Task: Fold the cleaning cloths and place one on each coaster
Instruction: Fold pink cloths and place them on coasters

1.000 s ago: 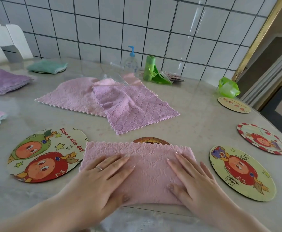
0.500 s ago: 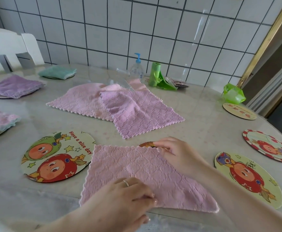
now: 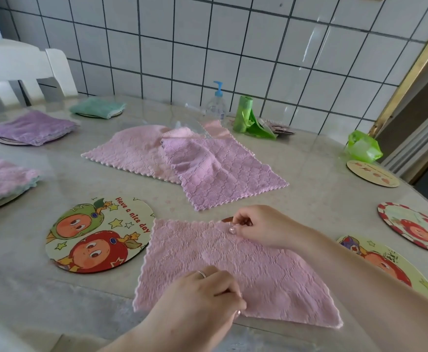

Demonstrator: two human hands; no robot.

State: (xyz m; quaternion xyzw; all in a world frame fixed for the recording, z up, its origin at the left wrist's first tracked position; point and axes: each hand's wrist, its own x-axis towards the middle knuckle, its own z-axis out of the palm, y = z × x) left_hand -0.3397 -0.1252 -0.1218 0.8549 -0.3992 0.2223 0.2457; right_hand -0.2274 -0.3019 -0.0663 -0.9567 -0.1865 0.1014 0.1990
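Two of my hands were on the pink cloth spread at the near edge of the table. My left hand had its fingers curled shut, pinching the cloth's near hem, and my right hand pinched the far hem between thumb and forefinger, just beside a brown coaster that peeked out from under the cloth, though I could hardly make it out. To the left of the cloth, touching its corner, lay the fruit-face coaster. Three bare coasters sat along the right edge: the nearest partly behind my right forearm, the red-rimmed one beyond it, the pale one farthest. Two unfolded pink cloths overlapped at the middle. Along the left edge, folded cloths already sat on coasters: a pink, a purple and a green.
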